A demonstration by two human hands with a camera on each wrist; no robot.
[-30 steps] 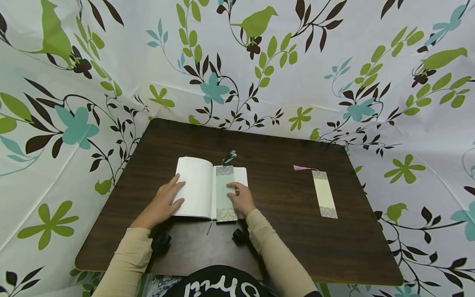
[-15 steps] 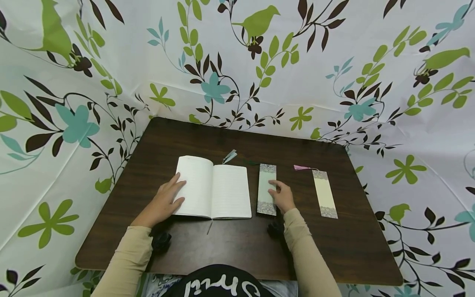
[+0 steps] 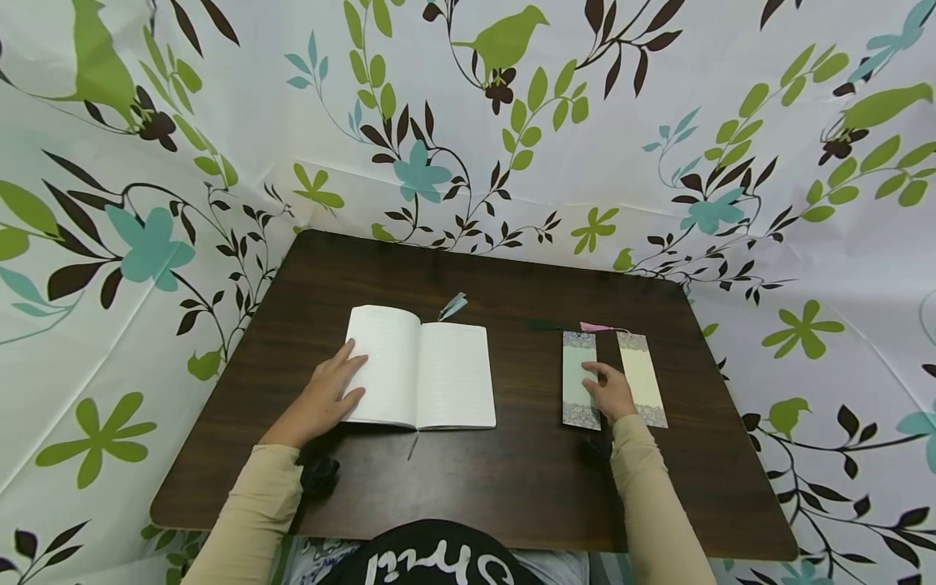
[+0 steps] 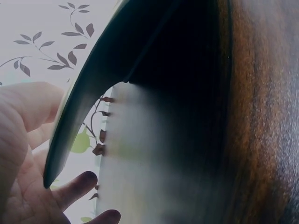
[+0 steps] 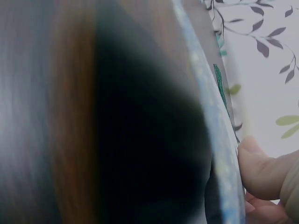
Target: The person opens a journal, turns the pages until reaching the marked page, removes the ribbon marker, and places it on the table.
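An open notebook (image 3: 457, 378) with lined white pages lies left of centre. My left hand (image 3: 322, 397) grips its left edge, thumb on the page. In the left wrist view, fingertips (image 4: 79, 187) show beneath the dark cover (image 4: 88, 88). My right hand (image 3: 611, 392) pinches the right edge of a pale green bookmark (image 3: 577, 370) with patterned ends. Its dark green tassel (image 3: 543, 325) trails off the top; in the right wrist view the thumb (image 5: 258, 170) presses its face. Just right of it lies a pale yellow bookmark (image 3: 640, 370) with a pink tassel (image 3: 596, 327), partly behind the hand.
A light blue tassel (image 3: 452, 306) pokes out above the notebook's top edge, and a thin ribbon (image 3: 413, 446) hangs from its bottom. The dark wooden table (image 3: 468, 504) ends against a leaf-and-bird patterned sheet (image 3: 263, 97).
My right hand has carried the green bookmark off the notebook's right page and rightward to beside the yellow bookmark, uncovering the page. The left hand has stayed at the notebook's left edge.
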